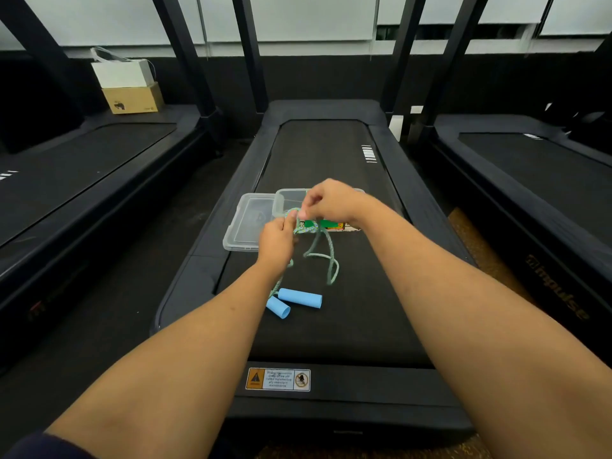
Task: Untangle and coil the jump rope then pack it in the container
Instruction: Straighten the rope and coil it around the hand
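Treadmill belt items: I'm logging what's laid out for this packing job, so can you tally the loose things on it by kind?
Blue handles: 2
Green rope: 1, pinched by the left hand and right hand
Clear container: 1
Clear lid: 1
Total: 5

The room is dim, with most light coming from the pale covered windows [298, 18] along the top, which look washed out and flat. The black treadmill belt [324, 180] soaks up light and shows little texture. Shadows are soft and weak. The wide lens bends the dark uprights [185, 54] outward and stretches the forearms near the bottom corners. Fine detail is smeared; the warning sticker [278, 379] text is unreadable.
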The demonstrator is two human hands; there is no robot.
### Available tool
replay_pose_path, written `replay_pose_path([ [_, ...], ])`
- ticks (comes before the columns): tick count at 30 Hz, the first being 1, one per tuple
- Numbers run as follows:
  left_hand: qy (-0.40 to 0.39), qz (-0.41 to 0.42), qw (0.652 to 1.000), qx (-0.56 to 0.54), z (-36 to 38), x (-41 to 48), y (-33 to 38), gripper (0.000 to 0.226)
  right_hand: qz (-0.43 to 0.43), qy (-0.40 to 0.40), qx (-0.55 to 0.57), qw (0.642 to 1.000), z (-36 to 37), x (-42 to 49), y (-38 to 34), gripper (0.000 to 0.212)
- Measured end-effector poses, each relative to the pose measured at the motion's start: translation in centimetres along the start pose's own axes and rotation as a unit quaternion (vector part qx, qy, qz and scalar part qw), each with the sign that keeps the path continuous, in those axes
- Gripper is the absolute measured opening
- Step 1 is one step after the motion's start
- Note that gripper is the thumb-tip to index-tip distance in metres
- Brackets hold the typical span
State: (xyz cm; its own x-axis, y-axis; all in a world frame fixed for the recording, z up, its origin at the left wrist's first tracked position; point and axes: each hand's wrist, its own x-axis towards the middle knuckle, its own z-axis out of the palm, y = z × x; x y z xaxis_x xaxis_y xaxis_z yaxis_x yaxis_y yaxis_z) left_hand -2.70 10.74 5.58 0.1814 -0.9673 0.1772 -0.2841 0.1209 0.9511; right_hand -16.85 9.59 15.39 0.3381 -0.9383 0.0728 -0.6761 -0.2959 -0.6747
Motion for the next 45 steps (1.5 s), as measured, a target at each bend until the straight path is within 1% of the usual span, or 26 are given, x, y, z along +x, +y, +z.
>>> replay_pose_path([
  [2,-0.002,-0.020,1.000,0.007,-0.1,-0.1,-0.6,0.048,0.041,0.042,0.155,0.986,-1.2,0.2,-0.6,0.012],
  [5,0.005,-0.043,0.999,-0.002,-0.3,-0.2,-1.5,0.051,0.078,0.080,0.369,0.923,-3.5,0.2,-1.9,0.013],
  [7,0.010,-0.050,0.999,0.018,-0.5,-0.2,-1.8,0.052,0.050,0.129,0.519,0.843,-5.3,0.0,-2.7,0.012],
  [9,0.015,-0.033,0.998,0.049,-0.6,-0.4,-1.9,0.052,0.007,0.195,0.644,0.739,-7.0,0.1,-2.3,0.011],
  [10,0.018,-0.025,0.997,0.066,-0.6,-0.4,-1.9,0.053,-0.001,0.232,0.670,0.705,-7.7,0.3,-1.8,0.009],
  [11,0.023,-0.019,0.996,0.078,-0.6,-0.5,-1.8,0.053,0.010,0.276,0.663,0.696,-8.1,0.5,-1.1,0.008],
  [12,0.029,-0.014,0.996,0.084,-0.6,-0.4,-1.7,0.053,0.048,0.327,0.612,0.718,-8.3,0.5,-0.4,0.013],
  [14,0.039,0.000,0.996,0.081,-0.5,-0.1,-1.3,0.054,0.180,0.399,0.384,0.813,-7.5,-0.1,1.2,0.026],
  [15,0.041,0.006,0.996,0.078,-0.5,0.0,-1.0,0.054,0.239,0.404,0.248,0.847,-6.6,-0.3,2.1,0.033],
  [16,0.042,0.011,0.996,0.076,-0.3,0.1,-0.7,0.055,0.257,0.392,0.141,0.872,-5.5,-0.6,2.5,0.040],
  [17,0.042,0.015,0.996,0.075,-0.1,0.1,-0.3,0.055,0.221,0.384,0.073,0.894,-4.5,-0.8,2.6,0.044],
  [18,0.042,0.017,0.996,0.073,0.1,0.2,-0.1,0.055,0.144,0.360,0.046,0.921,-3.7,-0.9,2.4,0.042],
  [19,0.041,0.022,0.996,0.071,0.4,0.2,0.3,0.054,0.057,0.307,0.047,0.949,-3.1,-0.9,2.2,0.035],
  [21,0.035,0.033,0.996,0.078,0.8,0.3,0.7,0.054,-0.041,0.122,0.009,0.992,-2.0,-0.8,1.3,0.022],
  [22,0.030,0.031,0.995,0.084,1.0,0.4,0.8,0.053,-0.061,0.034,-0.045,0.997,-1.3,-0.8,0.8,0.022],
  [23,0.027,0.027,0.996,0.086,1.1,0.4,0.8,0.053,-0.070,-0.027,-0.100,0.992,-0.7,-0.7,0.3,0.024],
  [24,0.024,0.020,0.996,0.085,1.1,0.4,0.5,0.053,-0.072,-0.057,-0.145,0.985,-0.1,-0.6,-0.2,0.025],
  [26,0.024,0.005,0.997,0.076,0.9,0.5,-0.1,0.052,-0.055,-0.069,-0.207,0.974,0.6,-0.2,-0.6,0.021],
  [29,0.042,-0.009,0.998,0.052,0.4,0.8,-0.3,0.057,-0.016,-0.099,-0.231,0.968,1.0,0.2,-0.3,0.025],
  [32,0.034,-0.001,0.998,0.044,0.2,0.7,0.2,0.059,-0.001,-0.089,-0.211,0.973,0.6,0.2,0.1,0.029],
  [35,0.023,0.002,0.999,0.027,0.2,0.4,0.3,0.056,-0.014,-0.055,-0.085,0.995,-0.2,0.2,0.7,0.026],
  [38,0.025,-0.006,0.999,0.026,0.1,0.2,0.1,0.051,-0.013,0.022,0.126,0.992,-1.5,-0.1,0.0,0.019],
  [39,0.026,-0.013,0.999,0.021,0.0,0.2,-0.4,0.052,0.000,0.060,0.208,0.976,-2.3,-0.1,-0.4,0.017],
  [41,0.029,-0.033,0.999,0.000,-0.4,-0.1,-1.3,0.053,0.011,0.132,0.361,0.923,-4.6,0.0,-1.1,0.021],
  [44,0.026,-0.026,0.999,-0.029,-0.4,-0.1,0.1,0.053,-0.015,0.243,0.470,0.848,-6.8,0.1,-0.5,0.026],
  [45,0.030,-0.010,0.999,-0.034,-0.2,0.1,1.1,0.054,-0.004,0.275,0.497,0.823,-6.8,0.0,0.5,0.026],
])
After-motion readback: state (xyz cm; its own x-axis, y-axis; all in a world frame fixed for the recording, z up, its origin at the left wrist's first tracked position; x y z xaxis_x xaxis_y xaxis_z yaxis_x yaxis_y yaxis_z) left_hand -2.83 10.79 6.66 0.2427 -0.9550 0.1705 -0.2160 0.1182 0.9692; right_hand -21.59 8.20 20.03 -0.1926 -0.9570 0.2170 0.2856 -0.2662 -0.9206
